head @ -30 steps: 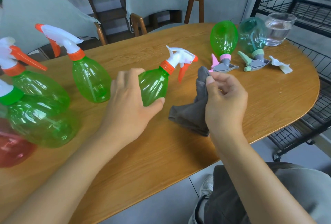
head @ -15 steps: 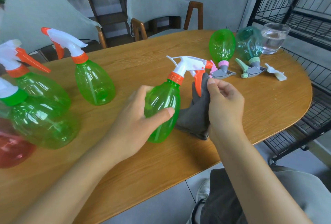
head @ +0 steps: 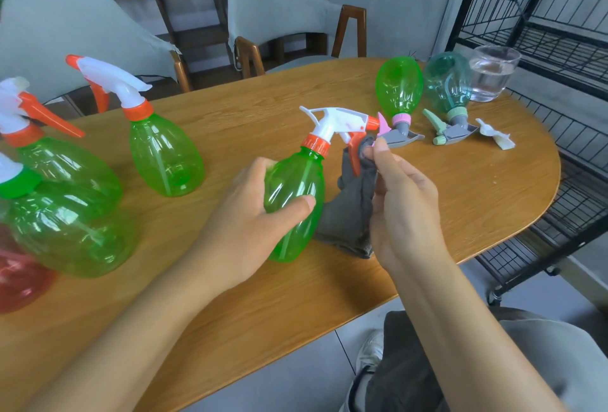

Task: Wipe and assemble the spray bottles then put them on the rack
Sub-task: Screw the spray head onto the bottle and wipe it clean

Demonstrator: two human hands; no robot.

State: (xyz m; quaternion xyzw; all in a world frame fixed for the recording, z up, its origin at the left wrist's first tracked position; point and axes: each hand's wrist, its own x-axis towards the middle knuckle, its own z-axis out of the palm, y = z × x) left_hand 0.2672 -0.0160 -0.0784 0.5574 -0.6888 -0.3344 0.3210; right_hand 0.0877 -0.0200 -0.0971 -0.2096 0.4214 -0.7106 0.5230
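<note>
Left hand: fingers wrapped round the translucent green plastic spray bottle with white-and-orange trigger head, now raised and tilted, base near the oval wooden table; a second ago it lay lower
Right hand: pinches the dark grey wiping cloth, bunched against the orange trigger
Change: bottle brought up to the cloth
Reading: wiping of the head probably starting
Pending: black wire rack holds no bottle in view

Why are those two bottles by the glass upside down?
They are upside down: the green bottle and the teal bottle stand on their grey sprayer heads, bases up. Why, the picture cannot tell.
</note>
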